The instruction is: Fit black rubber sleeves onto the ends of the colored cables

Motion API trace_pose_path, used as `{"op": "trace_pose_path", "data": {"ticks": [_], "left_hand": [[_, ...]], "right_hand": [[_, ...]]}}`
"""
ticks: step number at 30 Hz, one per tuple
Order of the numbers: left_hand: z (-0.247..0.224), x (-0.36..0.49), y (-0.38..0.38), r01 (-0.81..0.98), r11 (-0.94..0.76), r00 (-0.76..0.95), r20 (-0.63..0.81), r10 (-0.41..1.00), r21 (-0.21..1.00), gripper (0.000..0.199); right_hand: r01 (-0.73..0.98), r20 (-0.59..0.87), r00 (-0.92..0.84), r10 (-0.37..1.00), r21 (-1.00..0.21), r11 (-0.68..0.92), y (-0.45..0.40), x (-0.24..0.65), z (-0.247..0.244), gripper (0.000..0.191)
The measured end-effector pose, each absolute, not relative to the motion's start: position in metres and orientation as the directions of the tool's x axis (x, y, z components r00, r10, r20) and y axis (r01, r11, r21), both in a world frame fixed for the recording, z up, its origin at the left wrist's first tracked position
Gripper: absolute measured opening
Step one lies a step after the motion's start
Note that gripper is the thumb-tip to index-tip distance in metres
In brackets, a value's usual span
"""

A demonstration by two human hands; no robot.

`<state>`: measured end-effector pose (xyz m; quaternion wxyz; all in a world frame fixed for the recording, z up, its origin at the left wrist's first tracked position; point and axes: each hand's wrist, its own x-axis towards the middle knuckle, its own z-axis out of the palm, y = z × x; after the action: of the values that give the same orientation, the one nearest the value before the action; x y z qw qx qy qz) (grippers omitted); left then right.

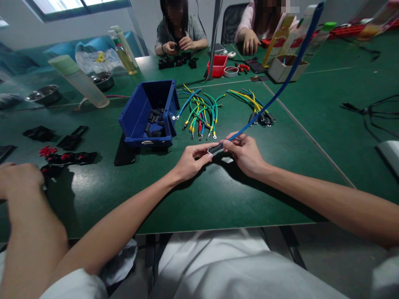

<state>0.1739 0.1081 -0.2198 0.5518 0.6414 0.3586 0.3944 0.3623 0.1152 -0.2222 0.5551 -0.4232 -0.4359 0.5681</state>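
My left hand (193, 161) pinches a short black sleeve (215, 148) between thumb and fingers. From the other side, my right hand (245, 153) grips a blue wire (274, 96) close to the end that meets the sleeve. The wire's free length rises in a curve toward the upper right. Beyond my hands lies a loose pile of green, yellow and blue wires (202, 109) with metal ring terminals. To its right rests a bunch of wires (254, 104) whose near ends carry black sleeves. A blue bin (127, 124) at the left holds several black sleeves.
A dark flat object (124, 154) lies partly under the bin. At the left are a co-worker's arm (31, 224) and black-and-red parts (71, 158). Two people sit across the green table (199, 207). A metal pole (213, 41), a red tray (217, 65) and bottles (126, 56) stand farther back.
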Motion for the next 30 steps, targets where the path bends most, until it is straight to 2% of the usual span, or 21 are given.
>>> {"op": "trace_pose_path", "data": {"ticks": [30], "left_hand": [[-0.2191,0.1758,0.1093,0.013,-0.135,0.441,0.115,0.89,0.991,0.043]], "right_hand": [[-0.244,0.008,-0.045,0.999,-0.97,-0.004,0.1174,0.3641,-0.2262,0.03]]}}
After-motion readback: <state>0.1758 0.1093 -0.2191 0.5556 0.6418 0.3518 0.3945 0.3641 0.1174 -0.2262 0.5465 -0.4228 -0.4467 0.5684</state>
